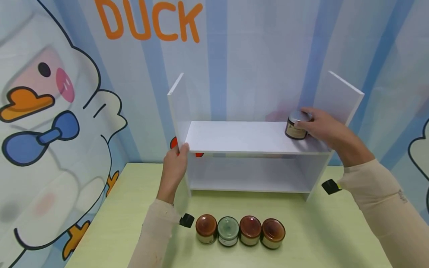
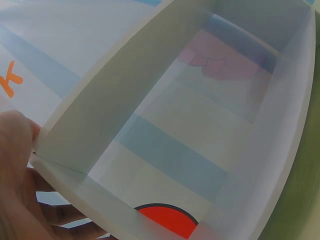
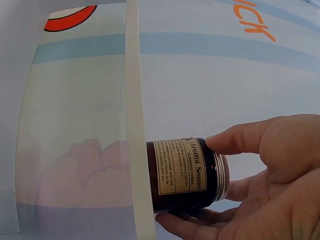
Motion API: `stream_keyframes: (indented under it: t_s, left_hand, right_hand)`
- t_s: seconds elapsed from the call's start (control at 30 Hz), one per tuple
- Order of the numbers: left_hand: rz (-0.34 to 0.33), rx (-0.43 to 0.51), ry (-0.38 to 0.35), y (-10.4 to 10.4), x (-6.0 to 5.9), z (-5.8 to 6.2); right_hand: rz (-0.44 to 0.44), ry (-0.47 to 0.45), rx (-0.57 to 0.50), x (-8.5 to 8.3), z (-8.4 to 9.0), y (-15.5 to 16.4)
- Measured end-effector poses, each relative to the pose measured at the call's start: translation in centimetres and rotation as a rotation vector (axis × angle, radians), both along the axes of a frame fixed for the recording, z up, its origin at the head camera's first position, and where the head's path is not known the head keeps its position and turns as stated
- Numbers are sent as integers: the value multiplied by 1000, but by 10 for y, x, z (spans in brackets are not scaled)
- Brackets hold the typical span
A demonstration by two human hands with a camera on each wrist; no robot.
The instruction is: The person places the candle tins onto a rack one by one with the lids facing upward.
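Note:
On the right end of the white shelf's (image 1: pixel 231 137) upper board stands a dark scented candle jar (image 1: pixel 295 132) with a silver lid. My right hand (image 1: pixel 325 127) holds it by the lid, close to the right side panel. In the right wrist view the candle jar (image 3: pixel 180 172) shows a cream label reading "Aroma Sensation", with thumb and fingers on either side. At the opposite end, my left hand (image 1: pixel 175 165) grips the shelf's left side panel, thumb in front. From the left wrist view, the fingers of my left hand (image 2: pixel 25 185) pass behind the panel.
Several candle jars stand in a row before the shelf, among them a brown-lidded jar (image 1: pixel 206 226) and a green-topped jar (image 1: pixel 228 229). All rest on a pale green table (image 1: pixel 134 208). Behind hangs a striped backdrop (image 1: pixel 261 48) with a cartoon duck.

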State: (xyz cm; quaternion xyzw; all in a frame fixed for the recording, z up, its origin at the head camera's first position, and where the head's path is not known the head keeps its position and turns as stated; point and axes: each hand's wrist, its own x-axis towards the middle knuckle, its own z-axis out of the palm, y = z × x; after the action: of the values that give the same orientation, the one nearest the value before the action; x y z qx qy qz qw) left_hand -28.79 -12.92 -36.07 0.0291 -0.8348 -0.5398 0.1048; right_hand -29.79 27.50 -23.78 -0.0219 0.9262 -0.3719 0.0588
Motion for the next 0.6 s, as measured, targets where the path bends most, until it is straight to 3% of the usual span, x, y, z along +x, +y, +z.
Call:
stream_keyframes:
  t_s: [0.3, 0.6]
  left_hand:
    - [4, -9, -16, 1, 1, 1]
    - [12, -13, -19, 1, 0, 2]
  right_hand:
    - [-15, 32, 23, 3, -5, 1]
    - [-10, 62, -21, 18, -6, 3]
